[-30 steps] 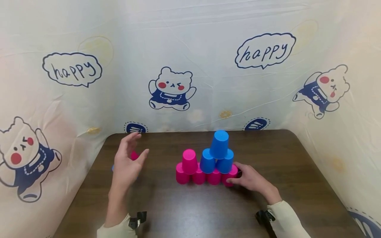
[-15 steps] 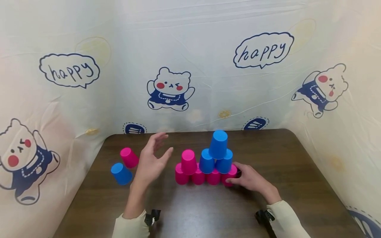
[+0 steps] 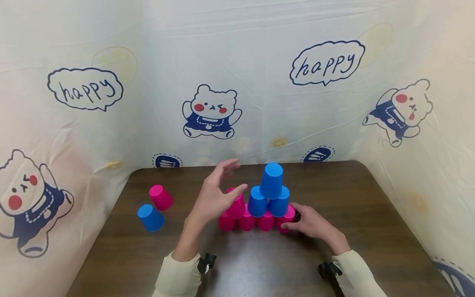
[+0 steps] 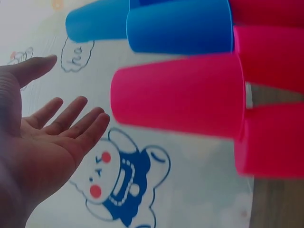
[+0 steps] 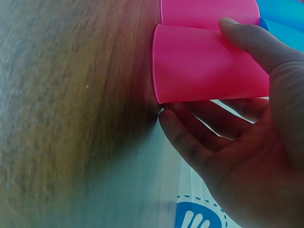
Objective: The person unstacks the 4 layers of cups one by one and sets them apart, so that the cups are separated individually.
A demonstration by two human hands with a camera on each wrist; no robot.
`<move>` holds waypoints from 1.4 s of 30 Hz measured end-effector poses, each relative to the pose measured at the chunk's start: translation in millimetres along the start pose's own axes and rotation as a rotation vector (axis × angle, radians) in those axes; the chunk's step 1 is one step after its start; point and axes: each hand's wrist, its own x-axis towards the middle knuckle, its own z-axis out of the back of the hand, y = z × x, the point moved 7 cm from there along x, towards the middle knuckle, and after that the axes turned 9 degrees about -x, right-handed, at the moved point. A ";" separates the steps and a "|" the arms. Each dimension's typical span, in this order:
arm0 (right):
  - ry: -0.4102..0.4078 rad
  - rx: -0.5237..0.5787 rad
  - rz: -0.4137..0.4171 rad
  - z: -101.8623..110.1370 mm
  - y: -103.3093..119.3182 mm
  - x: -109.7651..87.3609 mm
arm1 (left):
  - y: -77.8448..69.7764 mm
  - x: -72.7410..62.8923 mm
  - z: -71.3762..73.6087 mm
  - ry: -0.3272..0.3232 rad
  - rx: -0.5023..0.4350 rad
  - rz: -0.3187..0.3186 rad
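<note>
Upside-down plastic cups make a stepped stack: a bottom row of pink cups [image 3: 265,222], a pink cup [image 4: 178,97] above its left end, two blue cups [image 3: 257,201] on the right part, and one blue cup [image 3: 272,181] on top of those. My left hand [image 3: 213,198] is raised by the second-level pink cup, thumb and fingers spread apart; nothing lies in its palm in the left wrist view. At the row's right end, my right hand [image 3: 313,222] holds the last pink cup [image 5: 209,64], thumb on its near side and fingers on the other.
On the left of the brown table [image 3: 126,260] stand a loose pink cup [image 3: 161,198] and a loose blue cup [image 3: 150,218], both upside down. A pale curtain [image 3: 259,41] printed with bears rises behind the table and along both sides.
My left hand has moved right, from in front of the loose cups to beside the stack, bringing those cups into view. My right hand has stayed at the end cup.
</note>
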 end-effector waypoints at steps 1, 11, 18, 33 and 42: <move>0.001 0.000 -0.002 -0.4 -0.2 0.1 | -0.6 1.9 -4.3 0.011 -0.003 0.001; 0.003 -0.014 -0.027 -2.1 -2.8 1.3 | -2.7 19.0 -39.4 0.102 -0.019 0.041; 0.009 -0.011 -0.008 -0.7 -2.4 1.8 | -10.7 29.5 -59.2 0.183 -0.027 0.059; 0.018 0.007 0.007 -0.6 -2.4 2.1 | -8.7 38.8 -78.9 0.255 -0.016 0.129; 0.021 0.021 0.010 -0.6 -3.3 1.9 | -5.0 39.8 -81.6 0.258 -0.023 0.165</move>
